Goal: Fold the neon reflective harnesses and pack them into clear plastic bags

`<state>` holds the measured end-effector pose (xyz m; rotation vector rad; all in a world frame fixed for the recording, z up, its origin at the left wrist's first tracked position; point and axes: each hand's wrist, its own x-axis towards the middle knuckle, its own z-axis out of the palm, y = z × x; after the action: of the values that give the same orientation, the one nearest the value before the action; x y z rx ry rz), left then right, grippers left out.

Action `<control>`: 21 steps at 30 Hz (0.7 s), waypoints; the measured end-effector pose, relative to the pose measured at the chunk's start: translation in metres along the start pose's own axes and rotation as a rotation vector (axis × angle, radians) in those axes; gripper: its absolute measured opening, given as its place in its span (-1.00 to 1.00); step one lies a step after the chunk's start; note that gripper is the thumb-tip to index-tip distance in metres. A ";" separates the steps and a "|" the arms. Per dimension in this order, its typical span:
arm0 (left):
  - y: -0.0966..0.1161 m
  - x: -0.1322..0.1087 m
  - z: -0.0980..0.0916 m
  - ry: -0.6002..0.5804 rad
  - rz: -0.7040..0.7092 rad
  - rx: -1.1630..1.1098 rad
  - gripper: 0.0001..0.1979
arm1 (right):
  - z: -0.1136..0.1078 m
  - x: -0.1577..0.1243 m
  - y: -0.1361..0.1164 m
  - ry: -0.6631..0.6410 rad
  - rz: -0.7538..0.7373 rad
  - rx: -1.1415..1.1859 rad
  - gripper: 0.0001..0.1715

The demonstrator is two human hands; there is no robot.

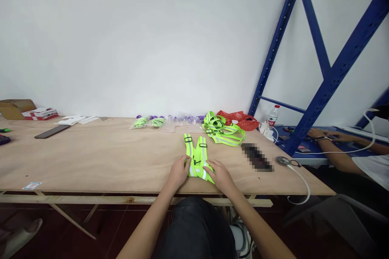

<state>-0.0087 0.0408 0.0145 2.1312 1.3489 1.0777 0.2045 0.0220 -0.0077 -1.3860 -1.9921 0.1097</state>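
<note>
1 neon-yellow reflective strap vest [197, 157] lay at lower centre, near the front edge of the plywood table [91, 158]. The left hand [179, 172] pinched its left side. The right hand [220, 175] lay flat on its right, fingers apart. Bare plywood stretched open leftward, with a white wall [136, 36] behind.

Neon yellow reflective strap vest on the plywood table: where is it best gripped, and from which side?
Probably the bunched near end of the neon yellow reflective strap vest, approached from the front edge of the plywood table. It lies flat, two straps pointing away toward the wall; left hand and right hand rest at that end.
</note>
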 end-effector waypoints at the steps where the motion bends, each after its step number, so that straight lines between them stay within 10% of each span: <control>1: -0.001 0.000 0.001 -0.022 0.003 0.002 -0.68 | 0.001 0.000 0.001 -0.012 -0.003 -0.029 -0.58; 21: 0.004 -0.008 0.010 -0.108 -0.025 0.341 -0.58 | -0.007 -0.003 -0.008 -0.133 -0.047 0.066 -0.51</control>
<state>-0.0006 0.0323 0.0082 2.3633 1.5950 0.7517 0.2027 0.0134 -0.0004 -1.3199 -2.1094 0.2497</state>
